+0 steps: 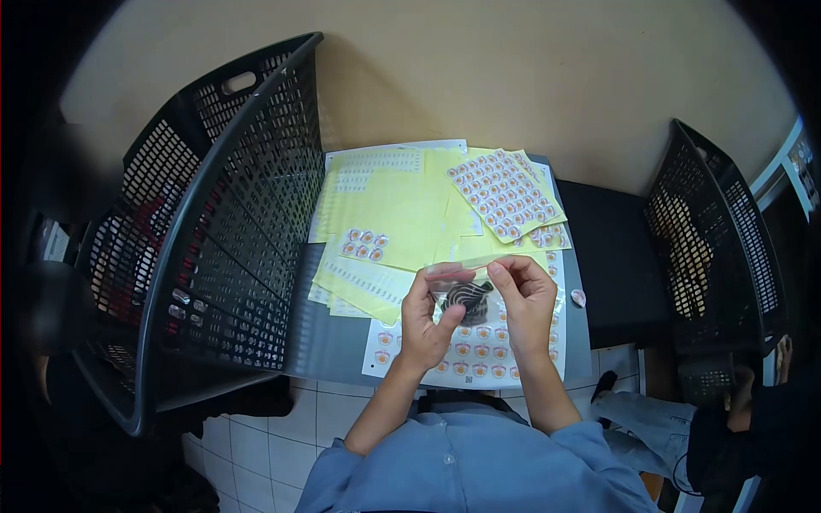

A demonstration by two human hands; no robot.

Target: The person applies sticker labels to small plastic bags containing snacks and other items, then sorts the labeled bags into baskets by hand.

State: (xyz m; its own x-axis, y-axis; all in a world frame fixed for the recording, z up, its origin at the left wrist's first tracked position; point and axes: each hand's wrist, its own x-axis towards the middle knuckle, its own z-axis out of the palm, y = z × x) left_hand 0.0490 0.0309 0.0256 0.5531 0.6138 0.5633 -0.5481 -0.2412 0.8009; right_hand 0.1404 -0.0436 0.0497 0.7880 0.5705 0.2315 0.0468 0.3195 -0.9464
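Note:
My left hand (430,320) and my right hand (523,299) hold a small clear plastic bag (475,315) between them above the table. Inside it lies a dark item with pale curved stripes, whose kind I cannot make out. The fingers of my right hand pinch the bag's upper right edge. My left hand grips its left side, with the thumb across the front. Beneath both hands lies a white sticker sheet (466,369) with rows of round orange-and-pink stickers. Another sticker sheet (502,194) rests at the back right, over yellow backing sheets (402,209).
A large dark plastic crate (244,162) stands at the left of the grey table (325,342). Another crate (714,231) is at the right, beyond a black surface (603,256). One loose sticker (579,297) lies near the right edge. Another person's leg (654,427) shows lower right.

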